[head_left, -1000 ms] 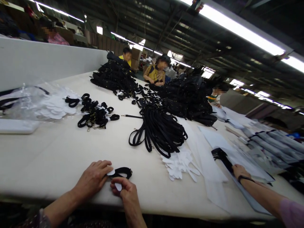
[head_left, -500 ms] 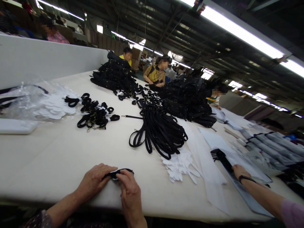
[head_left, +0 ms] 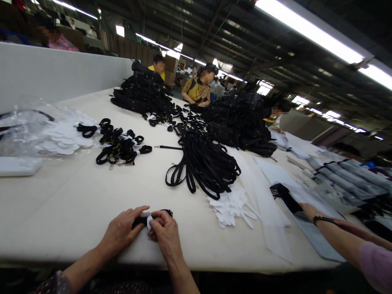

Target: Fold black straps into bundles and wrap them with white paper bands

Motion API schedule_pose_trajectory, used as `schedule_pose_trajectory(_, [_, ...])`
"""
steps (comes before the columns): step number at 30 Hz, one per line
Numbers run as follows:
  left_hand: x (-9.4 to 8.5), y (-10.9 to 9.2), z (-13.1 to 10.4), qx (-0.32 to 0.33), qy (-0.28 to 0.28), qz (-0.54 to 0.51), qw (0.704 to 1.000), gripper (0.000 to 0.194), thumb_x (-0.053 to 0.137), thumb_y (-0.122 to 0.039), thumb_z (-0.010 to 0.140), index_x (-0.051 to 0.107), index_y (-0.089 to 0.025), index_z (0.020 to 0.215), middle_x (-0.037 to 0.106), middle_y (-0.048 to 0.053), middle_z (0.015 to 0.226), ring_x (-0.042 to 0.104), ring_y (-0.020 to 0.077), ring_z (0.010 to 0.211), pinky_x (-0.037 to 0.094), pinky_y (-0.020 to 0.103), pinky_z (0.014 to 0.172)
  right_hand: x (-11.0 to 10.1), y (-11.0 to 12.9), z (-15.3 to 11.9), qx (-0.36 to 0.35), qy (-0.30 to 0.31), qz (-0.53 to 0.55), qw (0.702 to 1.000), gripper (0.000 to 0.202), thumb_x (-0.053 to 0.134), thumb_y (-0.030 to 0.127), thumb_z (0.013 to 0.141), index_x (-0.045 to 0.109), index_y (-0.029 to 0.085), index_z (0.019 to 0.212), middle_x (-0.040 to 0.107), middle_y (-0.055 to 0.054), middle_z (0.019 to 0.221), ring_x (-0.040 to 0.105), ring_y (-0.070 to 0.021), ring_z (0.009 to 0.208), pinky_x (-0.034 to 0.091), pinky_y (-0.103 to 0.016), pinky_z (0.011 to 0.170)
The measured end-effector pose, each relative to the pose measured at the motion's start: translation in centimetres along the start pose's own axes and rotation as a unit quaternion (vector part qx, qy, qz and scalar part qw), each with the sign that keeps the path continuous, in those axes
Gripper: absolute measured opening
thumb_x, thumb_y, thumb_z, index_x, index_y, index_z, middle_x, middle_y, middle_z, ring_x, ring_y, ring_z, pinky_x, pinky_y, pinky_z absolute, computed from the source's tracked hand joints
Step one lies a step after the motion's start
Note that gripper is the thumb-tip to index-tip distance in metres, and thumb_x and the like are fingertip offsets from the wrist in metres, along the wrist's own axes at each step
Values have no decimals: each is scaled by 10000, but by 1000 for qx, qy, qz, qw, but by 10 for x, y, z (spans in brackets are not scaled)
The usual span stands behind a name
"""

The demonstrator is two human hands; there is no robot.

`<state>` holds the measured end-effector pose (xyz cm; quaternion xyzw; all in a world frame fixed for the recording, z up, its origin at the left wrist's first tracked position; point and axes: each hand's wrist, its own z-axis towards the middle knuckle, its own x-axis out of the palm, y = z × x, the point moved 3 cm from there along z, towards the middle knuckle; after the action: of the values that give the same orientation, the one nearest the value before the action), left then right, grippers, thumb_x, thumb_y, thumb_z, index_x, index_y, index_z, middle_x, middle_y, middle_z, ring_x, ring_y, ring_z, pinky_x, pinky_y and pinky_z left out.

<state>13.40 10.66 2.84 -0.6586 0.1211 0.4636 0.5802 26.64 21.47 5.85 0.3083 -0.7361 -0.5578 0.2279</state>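
My left hand [head_left: 121, 232] and my right hand [head_left: 165, 233] meet near the front edge of the white table [head_left: 76, 204]. Both grip a small folded black strap [head_left: 141, 220] with a white paper piece [head_left: 149, 221] wrapped around its middle. The strap rests on the table under my fingers, which cover part of it. A heap of loose black straps [head_left: 203, 165] lies beyond, and a pile of white paper pieces [head_left: 231, 208] sits to its right.
Bundled black straps [head_left: 119, 148] and a clear bag of white pieces [head_left: 52, 132] lie at the left. Large black piles [head_left: 239, 122] fill the far end, where several people sit. A co-worker's hand [head_left: 309, 210] on the right touches a black item [head_left: 286, 197].
My right hand brought the white paper piece onto the strap and folded it around; both hands closed together on the strap. The view tilted slightly. The co-worker's arm shifted a little.
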Motion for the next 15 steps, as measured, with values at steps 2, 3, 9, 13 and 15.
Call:
schedule_pose_trajectory(2, [0, 1, 0, 2, -1, -4, 1000, 479, 533, -228, 892, 541, -286, 1368, 699, 60, 1165, 638, 252, 1033, 500, 424, 926, 0, -2, 1, -2, 4, 3, 1000, 387, 654, 262, 750, 670, 151, 1120, 628, 44, 594, 566, -96, 501, 421, -180, 481])
schedule_pose_trajectory(3, [0, 1, 0, 3, -2, -6, 1000, 473, 535, -231, 894, 545, -288, 1363, 698, 58, 1173, 637, 251, 1037, 499, 423, 928, 1, -3, 1, -2, 9, 5, 1000, 440, 658, 255, 747, 650, 156, 1175, 632, 46, 607, 569, -95, 497, 411, -175, 468])
schedule_pose_trajectory(9, [1, 2, -1, 12, -8, -6, 1000, 448, 548, -231, 890, 583, -296, 1332, 708, 47, 1147, 644, 250, 1017, 504, 411, 912, 5, -2, 4, -6, 31, 14, 999, 513, 648, 248, 749, 614, 190, 1257, 610, 73, 603, 543, -82, 443, 381, -162, 415])
schedule_pose_trajectory(13, [2, 3, -2, 17, -6, -3, 1000, 429, 545, -233, 898, 592, -299, 1320, 707, 46, 1123, 640, 249, 1015, 500, 412, 914, 4, -1, 7, -3, 29, 0, 1000, 511, 645, 227, 742, 614, 184, 1250, 603, 80, 580, 552, -87, 433, 384, -164, 408])
schedule_pose_trajectory(15, [1, 3, -3, 18, -4, 0, 1000, 421, 548, -241, 902, 593, -300, 1317, 708, 48, 1103, 638, 248, 1002, 499, 410, 908, 5, 0, 8, 2, 31, 8, 999, 518, 643, 232, 740, 606, 171, 1253, 599, 84, 568, 546, -87, 420, 385, -166, 398])
